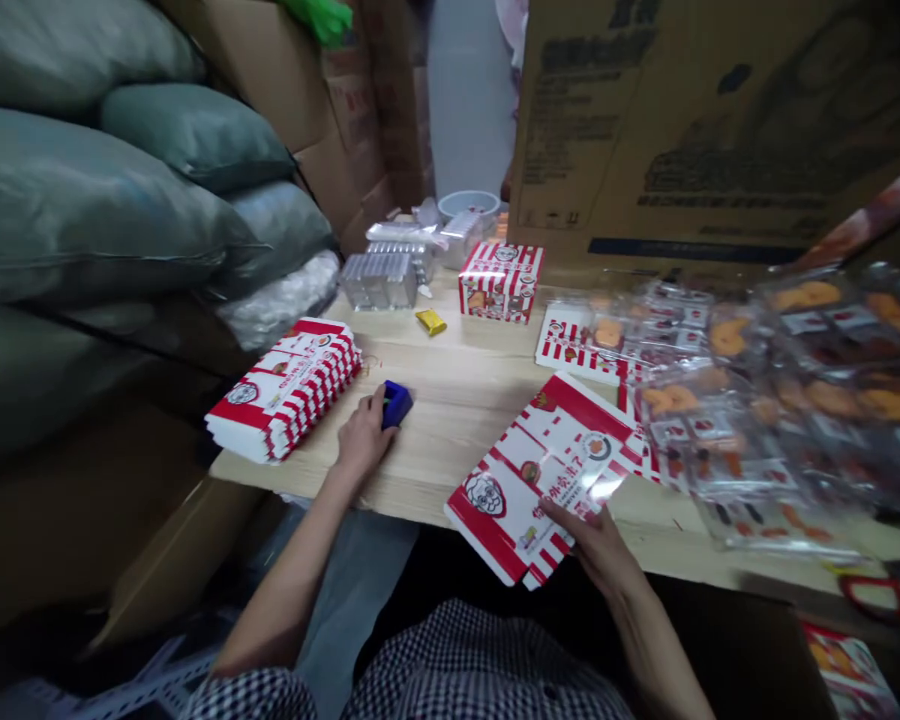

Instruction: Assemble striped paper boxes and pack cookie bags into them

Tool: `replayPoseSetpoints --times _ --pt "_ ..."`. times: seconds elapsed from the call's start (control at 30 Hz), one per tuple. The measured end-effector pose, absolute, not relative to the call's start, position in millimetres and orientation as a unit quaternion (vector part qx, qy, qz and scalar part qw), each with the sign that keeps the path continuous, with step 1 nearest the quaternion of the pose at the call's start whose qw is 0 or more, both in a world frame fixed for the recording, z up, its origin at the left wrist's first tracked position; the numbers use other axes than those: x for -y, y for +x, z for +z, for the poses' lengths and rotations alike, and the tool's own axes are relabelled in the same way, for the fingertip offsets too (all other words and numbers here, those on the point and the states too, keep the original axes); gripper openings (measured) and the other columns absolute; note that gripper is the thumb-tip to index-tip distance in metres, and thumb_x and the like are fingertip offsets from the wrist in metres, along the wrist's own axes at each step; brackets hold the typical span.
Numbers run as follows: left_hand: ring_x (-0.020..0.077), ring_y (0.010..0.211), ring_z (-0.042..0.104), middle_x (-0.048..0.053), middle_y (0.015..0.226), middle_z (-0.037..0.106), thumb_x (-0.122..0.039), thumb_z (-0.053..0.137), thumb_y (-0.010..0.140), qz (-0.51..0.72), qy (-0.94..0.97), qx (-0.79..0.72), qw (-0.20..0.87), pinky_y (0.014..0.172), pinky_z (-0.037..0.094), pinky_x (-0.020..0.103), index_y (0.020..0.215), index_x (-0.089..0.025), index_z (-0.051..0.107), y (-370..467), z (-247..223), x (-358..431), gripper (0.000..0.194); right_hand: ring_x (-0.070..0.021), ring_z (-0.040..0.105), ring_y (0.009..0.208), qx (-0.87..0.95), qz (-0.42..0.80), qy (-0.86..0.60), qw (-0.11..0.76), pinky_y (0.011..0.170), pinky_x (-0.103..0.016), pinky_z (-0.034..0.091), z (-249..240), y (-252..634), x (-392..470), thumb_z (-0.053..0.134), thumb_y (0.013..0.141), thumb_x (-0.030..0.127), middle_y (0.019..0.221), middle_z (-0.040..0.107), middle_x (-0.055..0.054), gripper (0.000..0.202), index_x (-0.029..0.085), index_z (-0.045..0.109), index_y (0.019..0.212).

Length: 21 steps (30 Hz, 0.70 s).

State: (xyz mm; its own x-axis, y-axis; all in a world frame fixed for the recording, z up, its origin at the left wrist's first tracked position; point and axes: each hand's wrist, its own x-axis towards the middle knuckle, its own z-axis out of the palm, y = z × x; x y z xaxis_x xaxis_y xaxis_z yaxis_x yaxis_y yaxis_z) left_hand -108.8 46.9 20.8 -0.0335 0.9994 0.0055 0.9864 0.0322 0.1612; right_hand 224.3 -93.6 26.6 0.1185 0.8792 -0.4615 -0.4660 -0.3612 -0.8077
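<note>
My left hand (364, 433) rests on the table with its fingers closed around a small blue plastic holder (397, 403), shaped like a tape dispenser. My right hand (604, 545) grips the lower edge of a flat, folded red-and-white striped carton (544, 480), thumb on top. The carton is tilted over the table's front edge, printed side up. Left of my left hand lies a neat stack of the same flat cartons (285, 385). One assembled striped box (501, 283) stands at the back, with a small yellow packet (431, 321) in front of it.
Clear packs of toy food (727, 400) cover the table's right side, partly over more flat cartons (574, 335). Clear plastic cases (379, 280) stand at the back left. Red-handled scissors (877, 595) lie front right. Stuffed sacks (105, 210) and a large cardboard box (690, 130) border the table (450, 390).
</note>
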Motion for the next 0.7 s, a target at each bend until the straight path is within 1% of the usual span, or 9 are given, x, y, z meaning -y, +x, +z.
replayPoseSetpoints --times 0.03,0.1,0.17,0.2,0.27,0.33,0.47,0.57,0.7 --pt "0.0388 0.124 0.057 0.024 0.142 0.051 -0.028 0.064 0.088 0.068 0.689 -0.721 0.036 0.097 0.049 0.05 0.154 -0.014 0.027 -108 22 -48 0.078 -0.0334 0.074 0.096 0.207 0.642 -0.522 0.522 0.089 -0.049 0.059 26 226 95 0.092 0.059 0.037 0.107 0.078 -0.011 0.057 0.019 0.07 0.109" --pt "0.041 0.137 0.044 0.026 0.15 0.043 -0.027 0.063 0.089 0.12 0.689 -0.714 0.004 0.11 0.037 0.057 0.152 -0.009 0.031 -95 26 -41 0.074 -0.0336 0.074 0.097 0.24 0.66 -0.512 0.495 0.091 -0.049 0.058 23 232 97 0.091 0.061 0.036 0.107 0.078 -0.011 0.053 0.018 0.072 0.107" --pt "0.038 0.145 0.034 0.023 0.155 0.038 -0.03 0.059 0.092 0.202 0.715 -0.669 0.033 0.118 0.025 0.058 0.151 -0.01 0.035 -68 31 -21 0.067 -0.0331 0.074 0.097 0.275 0.668 -0.508 0.469 0.091 -0.048 0.058 19 236 98 0.091 0.063 0.036 0.106 0.078 -0.011 0.048 0.018 0.074 0.104" --pt "0.0343 0.145 0.036 0.02 0.154 0.041 -0.031 0.056 0.094 0.242 0.734 -0.628 0.089 0.119 0.026 0.054 0.15 -0.012 0.037 -50 33 -7 0.062 -0.0328 0.075 0.096 0.289 0.666 -0.509 0.461 0.09 -0.048 0.059 17 238 99 0.091 0.063 0.035 0.105 0.078 -0.011 0.046 0.018 0.075 0.102" --pt "0.0285 0.139 0.046 0.013 0.15 0.05 -0.034 0.052 0.096 0.284 0.758 -0.53 0.254 0.116 0.035 0.045 0.148 -0.019 0.043 -13 36 23 0.055 -0.0323 0.075 0.092 0.298 0.656 -0.515 0.464 0.088 -0.048 0.059 13 237 99 0.092 0.061 0.036 0.102 0.079 -0.01 0.045 0.018 0.076 0.099" --pt "0.0262 0.133 0.052 0.01 0.147 0.054 -0.036 0.054 0.095 0.307 0.728 -0.469 0.396 0.112 0.042 0.04 0.149 -0.024 0.041 21 38 49 0.057 -0.0321 0.076 0.091 0.28 0.642 -0.522 0.487 0.087 -0.047 0.06 11 232 98 0.093 0.06 0.036 0.102 0.079 -0.01 0.048 0.018 0.076 0.101" --pt "0.0264 0.127 0.058 0.009 0.141 0.059 -0.036 0.062 0.091 0.37 0.625 -0.466 0.505 0.109 0.044 0.04 0.147 -0.025 0.044 57 39 72 0.06 -0.032 0.075 0.095 0.231 0.601 -0.527 0.554 0.089 -0.047 0.059 15 222 97 0.09 0.063 0.041 0.107 0.078 -0.01 0.049 0.019 0.075 0.105" --pt "0.0288 0.134 0.051 0.012 0.147 0.053 -0.035 0.075 0.081 0.377 0.588 -0.44 0.565 0.114 0.038 0.045 0.152 -0.023 0.036 66 34 73 0.082 -0.0323 0.073 0.103 0.239 0.58 -0.52 0.579 0.094 -0.047 0.056 21 217 96 0.088 0.066 0.042 0.112 0.076 -0.01 0.051 0.019 0.074 0.109" --pt "0.0335 0.143 0.039 0.016 0.155 0.039 -0.032 0.087 0.065 0.365 0.553 -0.42 0.62 0.119 0.03 0.052 0.159 -0.025 0.014 74 17 76 0.119 -0.0332 0.072 0.103 0.238 0.569 -0.516 0.595 0.093 -0.048 0.057 29 210 94 0.088 0.065 0.043 0.111 0.077 -0.011 0.056 0.018 0.072 0.111"
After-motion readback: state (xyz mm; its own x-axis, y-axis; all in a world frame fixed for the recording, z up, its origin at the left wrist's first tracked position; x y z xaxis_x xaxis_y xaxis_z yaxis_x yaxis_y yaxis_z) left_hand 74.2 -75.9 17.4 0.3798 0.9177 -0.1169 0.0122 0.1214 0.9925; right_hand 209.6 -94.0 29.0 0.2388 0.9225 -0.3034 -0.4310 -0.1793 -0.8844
